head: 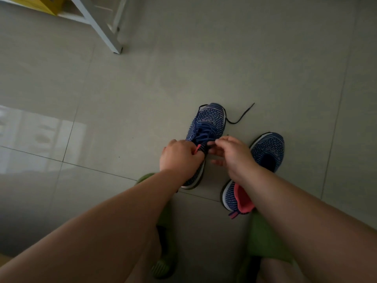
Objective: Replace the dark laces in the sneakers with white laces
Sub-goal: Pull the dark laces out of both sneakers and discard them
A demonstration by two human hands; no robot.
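Grey floor tiles (126, 94) fill most of the view, with the foot of a white frame (114, 41) at the top left and a pair of green slippers (265, 242) at the bottom edge. Two blue knit sneakers stand side by side: the left sneaker (210, 119) with its dark lace (206, 133) threaded through the eyelets, the right sneaker (267, 150) near it with a bare tongue area and pink lining showing (no lace visible in it). One loose end of the dark lace trails onto the tile beyond the left sneaker's toe. The left hand (179, 158) has its fingers curled at the collar of the left sneaker, apparently holding the tongue or collar edge, though exactly what they pinch is hidden. The right hand (232, 156) pinches the lace between thumb and forefinger at the topmost crossing, its other fingers loosely spread. No white laces are in sight. The lace looks soft, limp and light, so it should slide out if drawn one crossing at a time; pinching close to the eyelet gives the best purchase, while the other hand steadies the light, flexible shoe against being dragged
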